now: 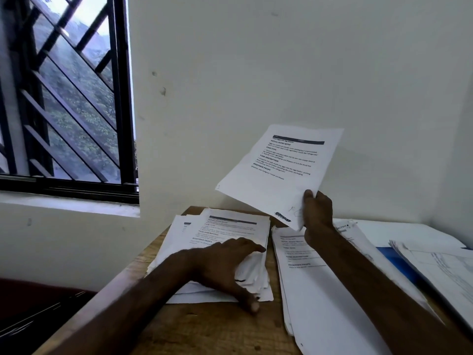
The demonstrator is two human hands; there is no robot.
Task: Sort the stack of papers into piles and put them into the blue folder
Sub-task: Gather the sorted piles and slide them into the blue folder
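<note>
raised sheet held above the seam between two piles

a single printed sheet (277, 172) is held up off the wooden table (204, 326) by the right hand (317, 213), pinched at its lower right corner between the thumb and curled fingers. the rest of the sheet is unsupported and leans up and away to the left, its long axis running from the hand toward the wall. the left hand (222, 265) is laid flat, fingers spread and mostly straight, on the left stack (230, 226); the stack is pressed down and nothing is gripped. directly under the right wrist and forearm lies the middle pile (320, 290), its long axis running toward the viewer. it is the pile nearest the holding hand, while the left stack lies below the sheet's free edge, on the left hand's side. the blue folder (399, 265) is seen further right, well apart from the raised sheet and largely covered by a third pile (440, 267). sorting is judged to be under way, with the folder not yet filled. a short drop would be needed for the middle pile, a reach across for the left stack; which is meant cannot be told
</note>
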